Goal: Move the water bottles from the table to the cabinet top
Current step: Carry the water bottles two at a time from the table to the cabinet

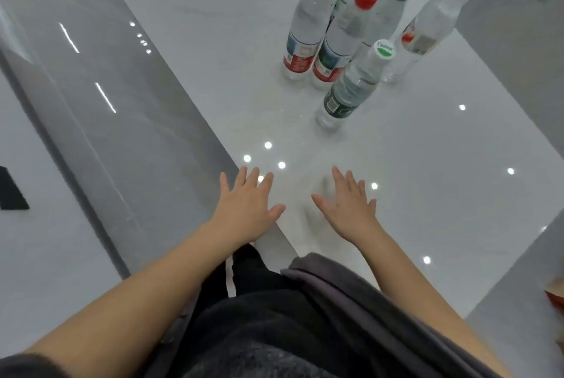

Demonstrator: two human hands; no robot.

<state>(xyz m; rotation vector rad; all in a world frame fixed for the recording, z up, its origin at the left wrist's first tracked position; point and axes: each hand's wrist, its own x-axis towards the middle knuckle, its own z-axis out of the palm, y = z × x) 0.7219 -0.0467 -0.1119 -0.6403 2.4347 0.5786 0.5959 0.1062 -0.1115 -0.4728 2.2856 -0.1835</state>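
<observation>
— Dark trousers and a grey garment (320, 301) fill the near foreground, against the near edge of the glossy white table (442, 194). How are the fingers set?

— On the left hand (247, 209) the fingers (253, 177) are spread flat, palm down, with nothing held, just past the table's near left corner. The right hand (351, 212) is likewise splayed and empty, hovering over or resting on the near edge; contact cannot be told. Both forearms are stretched forward, bare to the elbow.

— And the clear plastic water bottles (351, 50)?

— They are grouped upright toward the table's far edge, well apart from both hands. Red, green and white caps are seen. The green-labelled bottle with the white-and-green cap (351, 90) stands nearest.

— How should the reach be done?

— That nearest bottle is best taken first, gripped round the body below the shoulder, so the close-packed neighbours are not knocked. One bottle per hand could be lifted straight up before being carried off.
</observation>
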